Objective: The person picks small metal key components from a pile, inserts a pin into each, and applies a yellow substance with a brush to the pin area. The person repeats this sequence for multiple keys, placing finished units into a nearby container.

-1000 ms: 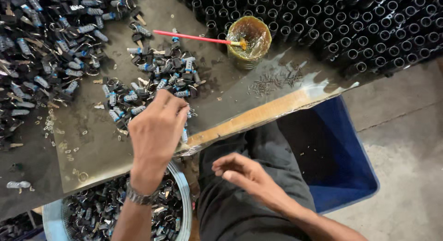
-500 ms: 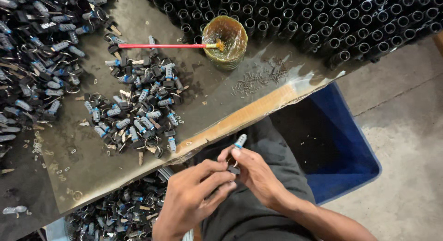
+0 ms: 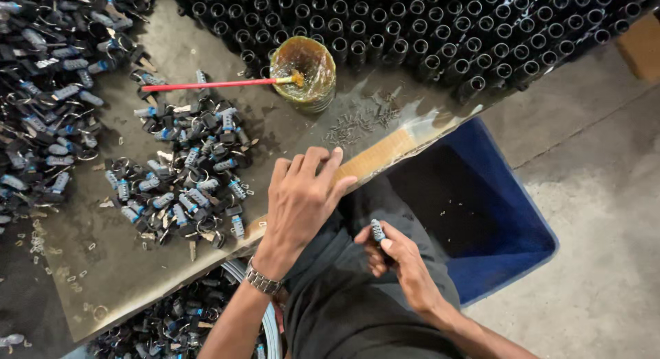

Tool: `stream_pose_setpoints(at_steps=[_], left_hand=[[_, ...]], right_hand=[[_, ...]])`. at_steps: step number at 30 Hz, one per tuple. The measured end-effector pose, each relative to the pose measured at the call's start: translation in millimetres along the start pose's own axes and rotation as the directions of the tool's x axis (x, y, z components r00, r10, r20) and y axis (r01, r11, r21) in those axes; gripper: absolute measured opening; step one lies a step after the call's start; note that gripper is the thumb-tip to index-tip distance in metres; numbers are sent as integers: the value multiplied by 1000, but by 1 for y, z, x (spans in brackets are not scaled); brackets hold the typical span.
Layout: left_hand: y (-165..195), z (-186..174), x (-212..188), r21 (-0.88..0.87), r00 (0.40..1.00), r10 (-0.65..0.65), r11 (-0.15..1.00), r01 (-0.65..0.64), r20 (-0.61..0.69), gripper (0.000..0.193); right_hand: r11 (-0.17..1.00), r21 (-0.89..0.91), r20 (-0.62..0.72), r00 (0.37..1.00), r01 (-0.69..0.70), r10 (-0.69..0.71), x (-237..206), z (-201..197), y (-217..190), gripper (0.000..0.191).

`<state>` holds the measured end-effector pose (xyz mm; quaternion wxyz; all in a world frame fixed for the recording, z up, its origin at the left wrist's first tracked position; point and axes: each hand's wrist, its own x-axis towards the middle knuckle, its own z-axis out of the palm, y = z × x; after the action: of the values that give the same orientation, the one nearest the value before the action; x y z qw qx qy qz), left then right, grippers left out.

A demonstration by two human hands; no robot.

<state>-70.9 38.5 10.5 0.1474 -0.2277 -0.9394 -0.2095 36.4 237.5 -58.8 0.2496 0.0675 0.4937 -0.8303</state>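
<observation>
Head view: right hand (image 3: pixel 399 256) grips small lock (image 3: pixel 378 230) over lap; left hand (image 3: pixel 302 194) spread, empty, on table edge (image 3: pixel 385 149).

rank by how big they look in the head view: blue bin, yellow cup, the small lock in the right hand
1. blue bin
2. yellow cup
3. small lock in the right hand, clearly the smallest, though nearer the camera
</observation>
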Motion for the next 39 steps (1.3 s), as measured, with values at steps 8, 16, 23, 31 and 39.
stream_pose_setpoints(at_steps=[8, 16, 23, 31, 39], left_hand=[[6, -8, -28, -41, 1000, 3, 999, -4, -22, 22], [40, -16, -62, -666, 869, -494, 657, 354, -26, 17], [57, -19, -80, -820, 767, -620, 345, 458, 168, 16], [64, -20, -79, -763, 794, -603, 478, 434, 73, 18], [64, -17, -83, -808, 755, -655, 424, 410, 39, 17]], right_hand=[[989, -141, -29, 999, -36, 33, 8, -2, -10, 33], [973, 220, 45, 997, -65, 57, 7, 7, -33, 35], [988, 52, -20, 989, -143, 144, 8, 22, -41, 24], [964, 190, -14, 981, -188, 194, 2, 22, -28, 19], [960, 218, -68, 979, -175, 193, 5, 32, -25, 22]])
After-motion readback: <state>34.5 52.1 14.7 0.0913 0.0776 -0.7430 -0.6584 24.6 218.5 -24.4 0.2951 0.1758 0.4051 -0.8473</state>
